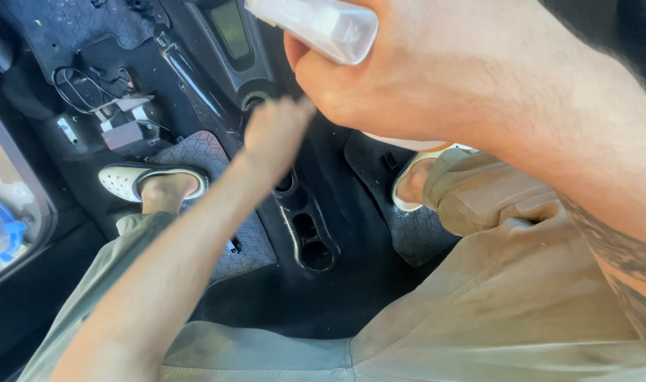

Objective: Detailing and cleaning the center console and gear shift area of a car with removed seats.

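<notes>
Spray bottle [316, 25], translucent white plastic, sits clenched in my right hand [386, 78] at the top of the view, close to the cam, so it looks big. Only its upper part shows; the rest is hidden behind the fist. I judge the grip keeps the nozzle aimed down toward the centre console [301, 226], but the nozzle itself isn't visible.

Left hand [277, 131] reaches fwd and down over the console, blurred w/ motion; fingers look curled in, yet I cannot tell if it holds a cloth or nothing. It hovers just above the black cup holders [309, 237], near the round dial [253, 101].

Outward: both knees in khaki trousers [478, 304] straddle the console, left foot in a white perforated shoe [128, 180] on the hex-pattern floor mat [195, 152], right shoe [408, 185] partly hidden under the right wrist. Loose wires and a grey connector [121, 127] lie at upper left, near the left foot.

Room is tight: legs box the console on both sides, the door sill edge [25, 170] closes the left. Open space is only above the console, btwn the arms.
</notes>
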